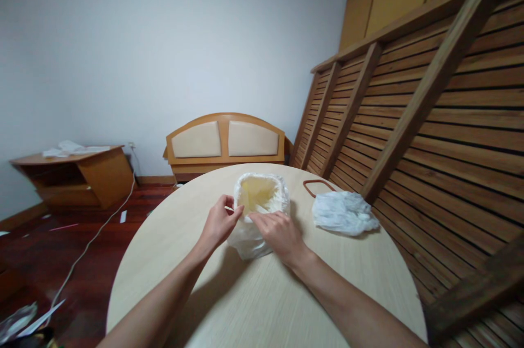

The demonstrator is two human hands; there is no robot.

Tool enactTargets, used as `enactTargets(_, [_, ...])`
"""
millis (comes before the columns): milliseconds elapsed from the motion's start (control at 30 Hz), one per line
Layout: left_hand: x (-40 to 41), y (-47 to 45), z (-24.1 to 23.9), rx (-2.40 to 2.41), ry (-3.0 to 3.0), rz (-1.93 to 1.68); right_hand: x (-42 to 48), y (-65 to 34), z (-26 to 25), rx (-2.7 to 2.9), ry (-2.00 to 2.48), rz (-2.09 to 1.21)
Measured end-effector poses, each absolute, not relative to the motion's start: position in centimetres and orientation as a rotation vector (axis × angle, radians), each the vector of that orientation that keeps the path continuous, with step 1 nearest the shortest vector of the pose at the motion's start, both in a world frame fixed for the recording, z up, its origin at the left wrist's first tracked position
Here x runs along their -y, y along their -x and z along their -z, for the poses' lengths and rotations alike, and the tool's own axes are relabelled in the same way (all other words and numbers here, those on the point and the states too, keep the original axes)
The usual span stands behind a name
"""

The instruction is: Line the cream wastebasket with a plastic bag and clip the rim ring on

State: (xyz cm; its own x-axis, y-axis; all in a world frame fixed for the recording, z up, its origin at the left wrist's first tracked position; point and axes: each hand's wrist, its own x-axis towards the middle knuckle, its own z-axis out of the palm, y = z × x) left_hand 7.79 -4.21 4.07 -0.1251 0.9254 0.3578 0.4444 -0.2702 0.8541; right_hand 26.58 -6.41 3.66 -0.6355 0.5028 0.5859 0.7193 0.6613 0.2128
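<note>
A small bin with a yellowish inside is lined with a white plastic bag (249, 244), which is folded over its rim and hangs down outside. It stands upright on a round pale wooden table (172, 260). My left hand (223, 220) is at the near left of the rim, thumb and fingers closed on the bag's edge. At the near side of the rim, my right hand (280, 233) has its fingers bent over the bag's edge, with the fingertips partly hidden. Both hands touch the bag close together.
Right of the bin lie a crumpled white plastic bag (346, 214) and a brown rounded loop (309, 188). Slatted wooden panels (409, 146) lean along the right. Behind are a padded headboard (225, 143) and, leftward, a low cabinet (98, 178). A white cable (96, 236) crosses the floor.
</note>
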Motion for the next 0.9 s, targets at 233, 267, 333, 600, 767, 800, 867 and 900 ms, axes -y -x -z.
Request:
enactTargets(233, [5.4, -8.9, -3.9, -1.501, -1.749, -1.287, 6.0, -27.2, -3.8, 2.353, 0.964, 0.578])
enactTargets(267, [5.6, -8.9, -4.0, -1.528, -1.781, -1.250, 6.0, -27.3, -3.9, 2.353, 0.964, 0.572])
enactTargets(333, [5.8, -8.7, -4.4, -1.638, -1.841, -1.190, 6.1, -27.4, -4.0, 2.369, 0.953, 0.560])
enactTargets(600, [4.7, -7.5, -4.9, -1.659, -1.813, -1.415, 7.2, -27.1, -4.3, 2.447, 0.887, 0.515])
enactTargets(767, [4.7, -7.8, -4.2, -1.623, -1.834, -1.283, 7.2, -27.0, -4.4, 2.443, 0.946, 0.498])
enactTargets(800, [4.8, -7.9, -4.1, -1.615, -1.843, -1.268, 7.2, -27.0, -4.4, 2.441, 0.954, 0.495])
enactTargets(867, [5.0, -8.0, -4.1, -1.614, -1.858, -1.265, 7.2, -27.1, -4.5, 2.443, 0.955, 0.489])
enactTargets(900, [5.0, -8.0, -4.1, -1.632, -1.866, -1.287, 7.2, -27.1, -4.5, 2.449, 0.950, 0.487])
